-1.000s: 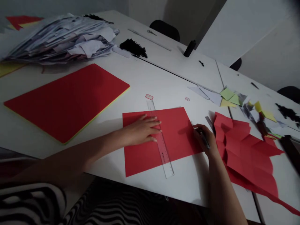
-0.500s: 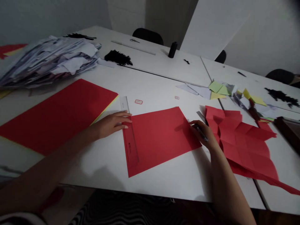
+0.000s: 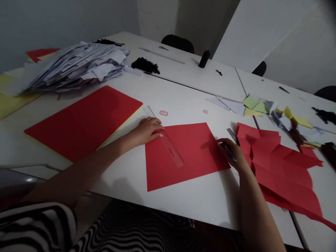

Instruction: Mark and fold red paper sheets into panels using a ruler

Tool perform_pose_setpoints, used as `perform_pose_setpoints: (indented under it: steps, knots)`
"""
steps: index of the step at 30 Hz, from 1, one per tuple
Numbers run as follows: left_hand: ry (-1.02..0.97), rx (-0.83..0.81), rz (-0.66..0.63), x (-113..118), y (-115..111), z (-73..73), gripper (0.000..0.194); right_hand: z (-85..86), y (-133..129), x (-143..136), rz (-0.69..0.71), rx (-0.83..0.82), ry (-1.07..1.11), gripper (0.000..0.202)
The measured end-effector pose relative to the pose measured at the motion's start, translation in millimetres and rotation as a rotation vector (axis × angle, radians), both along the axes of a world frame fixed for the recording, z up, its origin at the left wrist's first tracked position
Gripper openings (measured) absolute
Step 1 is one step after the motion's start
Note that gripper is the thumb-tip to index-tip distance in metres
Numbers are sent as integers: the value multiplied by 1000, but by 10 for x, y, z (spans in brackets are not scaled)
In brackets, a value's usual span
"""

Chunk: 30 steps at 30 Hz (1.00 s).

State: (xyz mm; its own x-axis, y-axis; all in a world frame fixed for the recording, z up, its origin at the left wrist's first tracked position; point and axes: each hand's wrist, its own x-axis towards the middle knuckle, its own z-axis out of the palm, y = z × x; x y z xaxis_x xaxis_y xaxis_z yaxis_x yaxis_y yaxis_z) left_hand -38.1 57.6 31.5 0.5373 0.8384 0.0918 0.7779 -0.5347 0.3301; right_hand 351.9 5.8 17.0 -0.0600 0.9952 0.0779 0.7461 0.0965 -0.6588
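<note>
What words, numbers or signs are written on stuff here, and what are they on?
None are clear enough to read.
Clear ruler: tiny marks and a dark print, too small to read.
Left red-edged label on the white table: too blurred to read.
Right red-edged label: too small to read.

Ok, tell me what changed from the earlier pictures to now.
The left hand and the transparent ruler moved left from the middle of the red sheet to its left edge; then the ruler's near end swung right, so it now slants over the sheet. Unchanged: the right hand holds the pen by the sheet's right edge.
</note>
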Motion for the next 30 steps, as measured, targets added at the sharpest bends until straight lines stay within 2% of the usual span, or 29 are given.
perform_pose_setpoints:
  steps: [3, 8, 11, 13, 15, 19, 24, 30]
  knots:
    - [6, 63, 14, 100, -27, -48, 26, 27, 6, 2, 65, -13, 17, 28]
    - [13, 135, -51, 386, -71, -97, 33, 167, 17, -7, 213, -60, 67, 15]
    - [22, 166, -45, 572, -62, -90, 34, 282, -8, -22, 249, -177, 92, 9]
    - [41, 181, -28, 663, -59, -70, 34, 344, -34, -39, 223, -199, 106, 7]
    - [63, 185, -31, 710, -81, -48, 34, 368, -45, -52, 129, -107, 93, 5]
    - [44, 149, -57, 672, -226, -51, 37, 273, 20, -58, -37, 93, -48, 8]
    - [24, 110, -42, 519, -395, -160, 46, 107, 96, -109, 24, 86, -85, 31]
    - [-29, 44, -46, 398, -409, -134, 52, 120, 68, -156, 39, 86, -133, 38]
